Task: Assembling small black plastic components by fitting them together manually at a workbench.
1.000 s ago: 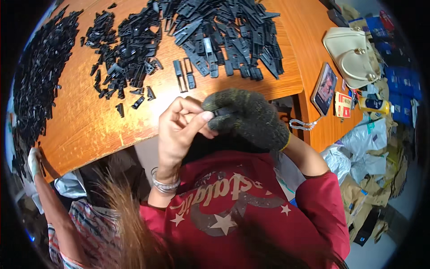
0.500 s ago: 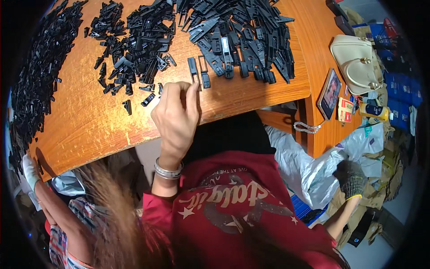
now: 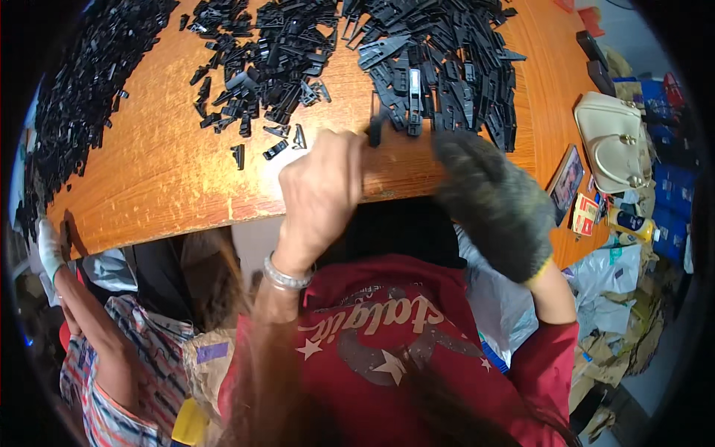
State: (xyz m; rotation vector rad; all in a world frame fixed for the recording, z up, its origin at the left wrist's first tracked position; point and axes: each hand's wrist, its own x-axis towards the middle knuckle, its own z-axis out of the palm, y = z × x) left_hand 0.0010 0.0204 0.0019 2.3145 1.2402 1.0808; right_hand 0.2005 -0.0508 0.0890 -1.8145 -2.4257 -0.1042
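Note:
My bare left hand (image 3: 320, 186), with a bracelet at the wrist, is over the table's front edge. Its fingers are curled together, and whatever they hold is hidden behind them. Just right of its fingertips lies a slim black plastic piece (image 3: 375, 132). My right hand (image 3: 495, 208) wears a dark knitted glove and is near the table edge below the pile of long black plastic parts (image 3: 439, 74). Motion smears its fingers. Several small loose black clips (image 3: 275, 149) lie just left of my left hand.
Heaps of smaller black parts (image 3: 275, 67) cover the wooden table (image 3: 171, 194) farther left. A cream handbag (image 3: 607, 141), a phone (image 3: 567, 179) and a yellow bottle (image 3: 629, 223) are at the right. Another person's white-gloved hand (image 3: 49, 249) touches the far-left table corner.
My right hand has come up from the plastic bags at lower right to the table edge. My left hand has lifted slightly, and one of two black pieces beside it no longer shows.

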